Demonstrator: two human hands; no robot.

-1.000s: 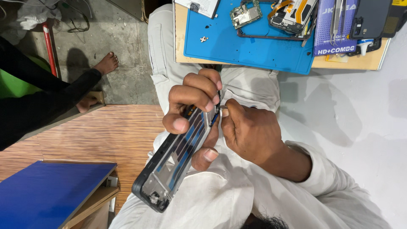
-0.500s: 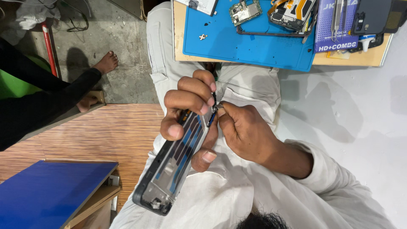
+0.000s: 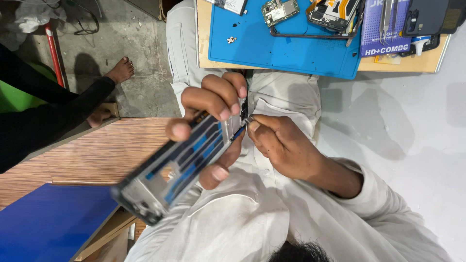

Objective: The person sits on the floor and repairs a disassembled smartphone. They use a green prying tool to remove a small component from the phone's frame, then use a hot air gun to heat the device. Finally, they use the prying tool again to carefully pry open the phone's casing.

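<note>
Over the lap, the left hand (image 3: 213,104) grips a phone frame (image 3: 179,167) slanting down-left, while the right hand (image 3: 281,143) pinches a small part at its upper end. Beyond, a blue mat (image 3: 291,48) on the worktop (image 3: 204,43) carries a circuit board (image 3: 280,10)

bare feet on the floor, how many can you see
2, both a nearby person's. One bare foot lies on the grey concrete floor at upper left. A second foot sits lower, at the wooden platform's edge, partly hidden by a dark sleeve.

Purple rectangular package (image 3: 386,26), bench's far edge
</note>
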